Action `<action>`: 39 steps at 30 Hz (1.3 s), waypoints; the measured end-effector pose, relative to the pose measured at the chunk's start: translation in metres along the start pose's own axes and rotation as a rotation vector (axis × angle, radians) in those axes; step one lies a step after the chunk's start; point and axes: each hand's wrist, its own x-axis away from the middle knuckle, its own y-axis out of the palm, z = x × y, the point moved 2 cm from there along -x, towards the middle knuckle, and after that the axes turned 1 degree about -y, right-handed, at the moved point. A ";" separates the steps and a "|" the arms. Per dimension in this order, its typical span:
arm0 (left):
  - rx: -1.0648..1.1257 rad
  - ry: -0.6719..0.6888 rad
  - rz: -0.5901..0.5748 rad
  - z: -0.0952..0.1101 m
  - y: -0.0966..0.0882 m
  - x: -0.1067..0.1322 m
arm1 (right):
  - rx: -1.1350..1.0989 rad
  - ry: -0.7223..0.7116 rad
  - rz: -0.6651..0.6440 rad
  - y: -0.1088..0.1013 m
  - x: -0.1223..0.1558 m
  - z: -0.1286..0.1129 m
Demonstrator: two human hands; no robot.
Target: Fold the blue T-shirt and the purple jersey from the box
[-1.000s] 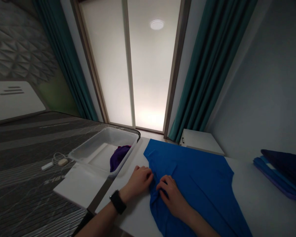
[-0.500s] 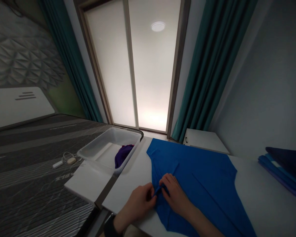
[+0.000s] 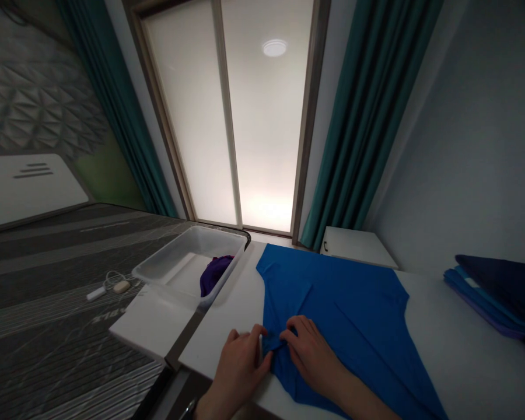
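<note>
A bright blue garment [image 3: 345, 303] lies spread on the white table [image 3: 464, 356]. Both hands work at its near left edge. My left hand [image 3: 240, 367] sits at the table's front, thumb and fingers pinching the cloth's edge. My right hand [image 3: 308, 353] rests on the fabric just to the right, fingers curled and pinching the same fold. The two hands almost touch.
A clear plastic bin [image 3: 188, 265] with a purple cloth [image 3: 214, 273] stands left of the garment. A stack of folded dark blue clothes [image 3: 494, 289] lies at the far right. A bed [image 3: 48, 291] with a small white cabled device [image 3: 114, 286] is on the left.
My left hand slid back along the garment's left edge toward me, and my right hand followed. Both now pinch the cloth nearer the table's front edge.
</note>
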 end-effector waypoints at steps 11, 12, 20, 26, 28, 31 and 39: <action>0.098 0.001 0.011 0.002 0.016 0.013 | -0.091 -0.041 -0.061 -0.001 0.010 -0.002; 0.102 0.017 0.005 0.003 0.016 0.014 | -0.086 -0.033 -0.063 0.000 0.011 -0.001; 0.132 0.173 0.146 -0.020 -0.009 -0.007 | -0.113 -0.044 -0.135 -0.014 0.013 -0.002; -0.090 0.405 0.052 -0.035 -0.002 -0.030 | -0.139 -0.115 -0.225 -0.021 0.016 -0.011; -0.142 0.477 -0.018 -0.035 0.002 -0.031 | -0.153 -0.123 -0.229 -0.021 0.017 -0.013; -0.175 0.543 -0.082 -0.035 0.000 -0.027 | -0.174 -0.115 -0.218 -0.021 0.019 -0.013; -0.010 0.413 0.041 -0.041 -0.021 -0.058 | -0.291 -0.004 -0.189 -0.023 0.013 -0.004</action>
